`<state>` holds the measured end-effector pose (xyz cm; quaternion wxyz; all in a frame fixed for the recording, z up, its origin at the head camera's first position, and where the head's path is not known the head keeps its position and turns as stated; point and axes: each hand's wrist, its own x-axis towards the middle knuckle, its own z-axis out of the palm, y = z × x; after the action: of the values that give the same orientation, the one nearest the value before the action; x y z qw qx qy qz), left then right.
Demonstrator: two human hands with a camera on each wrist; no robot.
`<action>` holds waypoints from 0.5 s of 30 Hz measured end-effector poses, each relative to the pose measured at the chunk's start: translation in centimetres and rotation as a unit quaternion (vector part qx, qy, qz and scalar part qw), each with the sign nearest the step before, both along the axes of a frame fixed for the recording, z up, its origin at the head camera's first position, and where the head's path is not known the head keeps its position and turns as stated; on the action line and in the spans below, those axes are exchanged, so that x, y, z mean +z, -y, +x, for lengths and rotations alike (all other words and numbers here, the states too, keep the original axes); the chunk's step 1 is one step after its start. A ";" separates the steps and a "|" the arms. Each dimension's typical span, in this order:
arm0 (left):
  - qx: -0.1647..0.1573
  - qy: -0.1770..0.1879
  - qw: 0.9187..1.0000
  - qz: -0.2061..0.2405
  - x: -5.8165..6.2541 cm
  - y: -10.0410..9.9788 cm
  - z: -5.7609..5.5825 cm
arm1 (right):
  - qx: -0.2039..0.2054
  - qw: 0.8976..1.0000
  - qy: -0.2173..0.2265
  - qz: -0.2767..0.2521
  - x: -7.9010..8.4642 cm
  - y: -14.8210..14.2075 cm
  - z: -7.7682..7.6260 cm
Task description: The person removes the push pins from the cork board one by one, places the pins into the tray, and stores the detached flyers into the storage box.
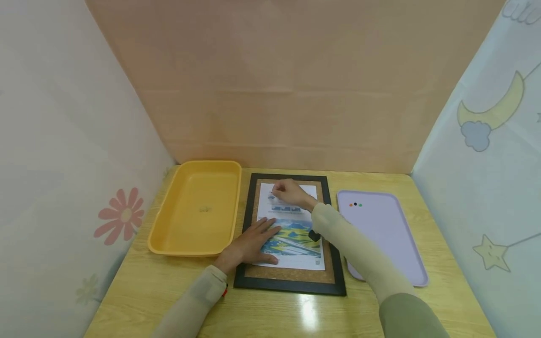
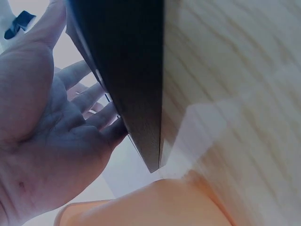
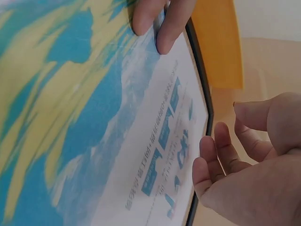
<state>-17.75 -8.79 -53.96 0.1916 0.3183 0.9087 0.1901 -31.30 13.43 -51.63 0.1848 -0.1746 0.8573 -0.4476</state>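
A printed paper sheet [image 1: 296, 263] with a blue, green and yellow landscape lies on a black-framed cork board [image 1: 291, 286]. My left hand [image 1: 252, 241] rests on the sheet's lower left part, fingers spread. In the left wrist view, its palm [image 2: 70, 127] shows beside the dark frame edge [image 2: 127, 70]. Over the upper left of the sheet is my right hand [image 1: 291, 192], its fingers bent and thumb near the forefinger. The right wrist view shows that hand [image 3: 254, 174] with curled fingers beside the board's edge; I cannot tell whether something small is between thumb and forefinger.
A deep yellow tray [image 1: 198, 202] stands to the left of the board. On the right lies a flat lilac tray [image 1: 389, 234], with small orange, black and green round pieces [image 1: 355, 204] near its far left corner. Walls rise at the back and both sides.
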 end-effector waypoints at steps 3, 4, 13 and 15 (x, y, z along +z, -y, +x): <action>0.001 0.002 1.000 0.005 0.1 0.0 0.0 | 0.004 1.000 -0.001 -0.002 0.8 -1.0 0.9; 0.001 0.002 1.000 0.007 0.2 0.1 0.0 | 0.003 1.000 -0.001 -0.003 1.0 -1.3 1.2; 0.014 0.010 1.000 0.014 0.1 0.2 -0.2 | 0.006 0.999 -0.037 -0.008 2.9 -5.5 4.5; 0.016 0.011 1.000 0.014 0.1 0.2 -0.2 | -0.002 0.999 -0.033 -0.006 3.2 -6.7 5.2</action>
<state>-17.96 -8.95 -53.89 0.1938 0.3040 0.9089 0.2095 -26.10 20.12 -48.47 0.1544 -0.1888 0.8605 -0.4472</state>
